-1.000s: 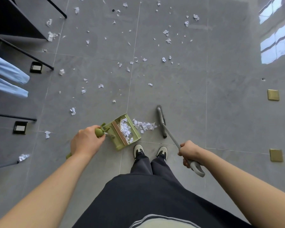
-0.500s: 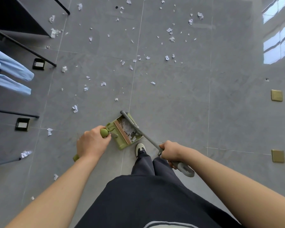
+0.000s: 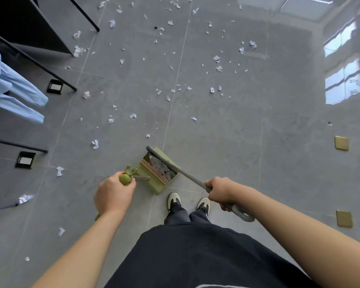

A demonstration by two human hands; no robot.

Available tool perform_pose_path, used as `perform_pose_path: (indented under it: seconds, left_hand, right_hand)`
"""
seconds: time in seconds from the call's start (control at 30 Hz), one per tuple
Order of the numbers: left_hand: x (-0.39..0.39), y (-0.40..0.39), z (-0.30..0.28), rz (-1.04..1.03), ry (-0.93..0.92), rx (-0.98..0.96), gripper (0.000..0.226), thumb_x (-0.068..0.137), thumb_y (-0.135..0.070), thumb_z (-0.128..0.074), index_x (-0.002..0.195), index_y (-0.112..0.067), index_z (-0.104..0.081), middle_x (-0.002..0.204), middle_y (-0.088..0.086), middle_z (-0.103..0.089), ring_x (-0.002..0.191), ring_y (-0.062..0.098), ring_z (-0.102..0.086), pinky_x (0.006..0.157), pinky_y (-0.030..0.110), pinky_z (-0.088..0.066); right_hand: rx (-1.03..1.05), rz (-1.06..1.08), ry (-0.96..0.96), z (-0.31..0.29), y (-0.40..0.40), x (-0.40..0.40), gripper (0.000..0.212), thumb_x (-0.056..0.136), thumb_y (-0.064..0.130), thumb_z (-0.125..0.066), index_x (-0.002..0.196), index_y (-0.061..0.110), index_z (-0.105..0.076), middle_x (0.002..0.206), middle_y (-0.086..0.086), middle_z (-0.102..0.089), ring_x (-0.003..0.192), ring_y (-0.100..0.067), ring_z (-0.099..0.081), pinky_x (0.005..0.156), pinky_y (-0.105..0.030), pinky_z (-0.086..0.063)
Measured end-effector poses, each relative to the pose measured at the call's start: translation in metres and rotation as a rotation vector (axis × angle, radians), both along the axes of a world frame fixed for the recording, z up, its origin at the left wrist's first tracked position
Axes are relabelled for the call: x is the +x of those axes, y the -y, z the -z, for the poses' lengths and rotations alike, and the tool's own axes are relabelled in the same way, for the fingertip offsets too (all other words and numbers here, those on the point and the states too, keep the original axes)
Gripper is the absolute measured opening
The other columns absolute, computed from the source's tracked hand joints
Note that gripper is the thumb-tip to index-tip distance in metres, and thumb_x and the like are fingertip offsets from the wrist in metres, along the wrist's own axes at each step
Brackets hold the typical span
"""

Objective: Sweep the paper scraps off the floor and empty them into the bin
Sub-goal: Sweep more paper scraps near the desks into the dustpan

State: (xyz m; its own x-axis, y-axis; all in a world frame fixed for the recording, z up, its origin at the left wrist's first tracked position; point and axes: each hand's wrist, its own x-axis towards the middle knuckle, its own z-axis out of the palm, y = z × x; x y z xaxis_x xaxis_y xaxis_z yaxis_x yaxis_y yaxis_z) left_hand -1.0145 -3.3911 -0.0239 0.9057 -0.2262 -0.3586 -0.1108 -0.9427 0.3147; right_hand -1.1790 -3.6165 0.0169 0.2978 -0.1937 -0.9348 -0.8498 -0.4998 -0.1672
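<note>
Two hands are at work over the green dustpan (image 3: 154, 173), which sits on the grey tiled floor (image 3: 227, 129) just ahead of the person's shoes (image 3: 174, 201). The left hand (image 3: 112, 194) has its fingers curled round the green knob of the dustpan's upright handle (image 3: 125, 178), just left of the pan. The right hand (image 3: 220, 190), to the right of the pan, is clenched round the grey broom handle (image 3: 192, 180), and the broom's head (image 3: 161, 157) lies across the pan's open mouth, touching its front edge. Inside the pan, behind the broom head, lies a heap of white paper scraps (image 3: 162, 170). Many more loose scraps (image 3: 214, 59) are scattered over the tiles well beyond the pan, with a few to its left. Farther left of the pan stand black furniture legs (image 3: 35, 61) with pale blue cloth (image 3: 15, 94) hanging beside them. Brass floor plates (image 3: 341, 143) sit well to the right of the pan.
</note>
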Motion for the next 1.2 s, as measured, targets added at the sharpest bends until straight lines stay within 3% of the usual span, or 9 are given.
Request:
perform_pose_path:
  seconds: [0.17,0.6,0.83,0.93,1.07,1.2]
  left_hand:
    - [0.007,-0.002,-0.003,-0.086,0.027,-0.017,0.019,0.082,-0.035,-0.07,0.088,-0.017,-0.071,0.083,0.016,-0.068,0.079,0.039,-0.057,0.065,0.036,-0.045]
    - [0.026,-0.047,-0.011,-0.205,0.026,-0.001,0.02,0.082,-0.038,-0.067,0.081,-0.017,-0.065,0.077,0.012,-0.066,0.073,0.036,-0.056,0.064,0.037,-0.049]
    - [0.028,-0.071,-0.018,-0.269,0.021,0.016,0.021,0.081,-0.036,-0.068,0.079,-0.015,-0.066,0.074,0.012,-0.064,0.07,0.036,-0.056,0.062,0.036,-0.05]
    - [0.027,-0.079,-0.021,-0.302,0.02,0.032,0.022,0.081,-0.035,-0.068,0.076,-0.014,-0.064,0.07,0.011,-0.062,0.069,0.036,-0.054,0.061,0.035,-0.048]
    - [0.026,-0.08,-0.024,-0.352,0.022,0.036,0.023,0.081,-0.035,-0.068,0.073,-0.014,-0.062,0.067,0.009,-0.059,0.068,0.036,-0.054,0.06,0.034,-0.047]
    - [0.027,-0.071,-0.026,-0.413,0.031,0.048,0.022,0.081,-0.035,-0.068,0.073,-0.014,-0.062,0.065,0.007,-0.057,0.068,0.036,-0.053,0.059,0.033,-0.044]
  right_hand:
    - [-0.052,-0.052,0.024,-0.004,0.007,0.017,0.024,0.087,0.006,-0.036,0.101,0.015,-0.052,0.077,-0.007,-0.054,0.046,-0.019,-0.053,0.041,-0.026,-0.048]
    - [-0.017,0.033,-0.021,0.008,0.022,0.038,0.023,0.092,0.004,-0.044,0.11,0.011,-0.056,0.078,-0.013,-0.058,0.046,-0.022,-0.054,0.043,-0.027,-0.049]
    - [0.019,-0.052,-0.098,0.018,0.024,0.032,0.046,0.089,0.003,-0.046,0.133,0.014,-0.052,0.084,-0.009,-0.058,0.046,-0.023,-0.051,0.044,-0.028,-0.045]
    - [0.027,-0.082,-0.136,0.024,0.024,0.037,0.044,0.088,0.002,-0.044,0.129,0.011,-0.056,0.091,-0.014,-0.06,0.05,-0.025,-0.05,0.045,-0.029,-0.045]
    - [-0.024,-0.154,-0.139,0.031,0.031,0.053,0.035,0.087,0.006,-0.041,0.114,0.007,-0.062,0.082,-0.013,-0.061,0.052,-0.028,-0.056,0.052,-0.032,-0.051]
    - [-0.098,-0.244,-0.097,0.037,0.045,0.075,0.031,0.086,0.008,-0.036,0.108,0.007,-0.059,0.078,-0.009,-0.059,0.045,-0.022,-0.055,0.045,-0.026,-0.048]
